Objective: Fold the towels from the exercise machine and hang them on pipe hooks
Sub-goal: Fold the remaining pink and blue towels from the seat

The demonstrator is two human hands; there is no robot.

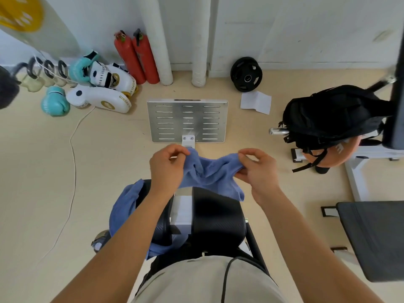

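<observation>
Now both hands pinch one blue towel [213, 171] above the black machine pad [218, 217]: left hand [167, 165] and right hand [259, 169] each grip an end; second towel [124, 206] drapes the pad's left side

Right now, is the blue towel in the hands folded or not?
Not folded: the blue terry towel hangs bunched and creased between the left hand and right hand.

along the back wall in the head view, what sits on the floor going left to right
teal boxing gloves → white kick pads → two red fire extinguishers → white wrapped pipes → black weight plate → white folded paper
</observation>
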